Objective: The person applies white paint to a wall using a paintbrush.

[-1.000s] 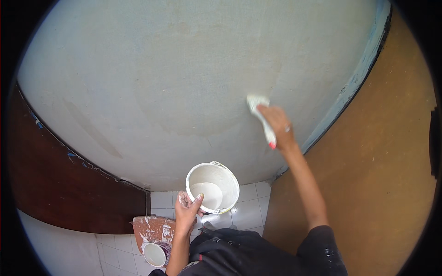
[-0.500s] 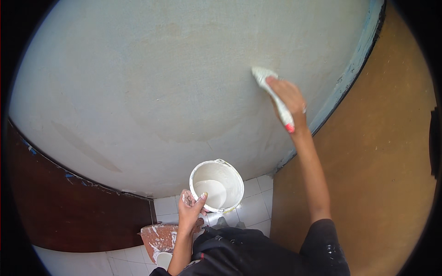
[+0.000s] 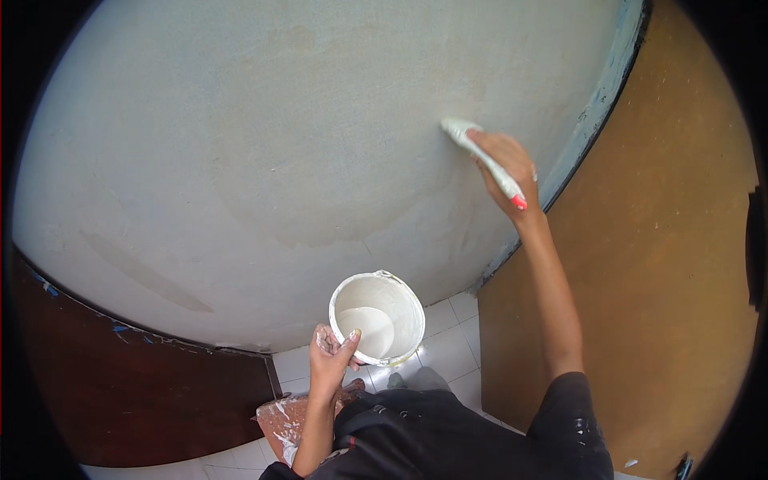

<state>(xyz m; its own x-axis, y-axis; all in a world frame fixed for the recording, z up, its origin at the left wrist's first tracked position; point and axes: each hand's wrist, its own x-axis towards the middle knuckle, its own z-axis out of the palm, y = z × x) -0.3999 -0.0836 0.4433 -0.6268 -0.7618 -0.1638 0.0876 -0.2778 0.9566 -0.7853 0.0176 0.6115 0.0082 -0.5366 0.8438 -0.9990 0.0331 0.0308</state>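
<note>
My right hand (image 3: 506,166) is closed round a paintbrush (image 3: 498,173) with a white, paint-coated handle ending in a red tip. Its bristles meet the pale grey wall (image 3: 336,144), which shows darker damp-looking patches. Low in front of me, my left hand (image 3: 332,358) grips the rim of a white bucket (image 3: 404,308), thumb over the edge and fingers outside. White paint (image 3: 366,330) lies in the bottom of the tilted bucket. Paint smears mark the left fingers.
A dark brown door (image 3: 136,384) stands at the left, and a tan door or panel (image 3: 632,264) rises at the right. Below are white floor tiles (image 3: 452,356). A paint-spattered reddish stool or board (image 3: 280,420) sits beside my left forearm.
The brush handle has swung slightly right and up, with its bristles still at about the same part of the wall. My left hand keeps the bucket nearly in place.
</note>
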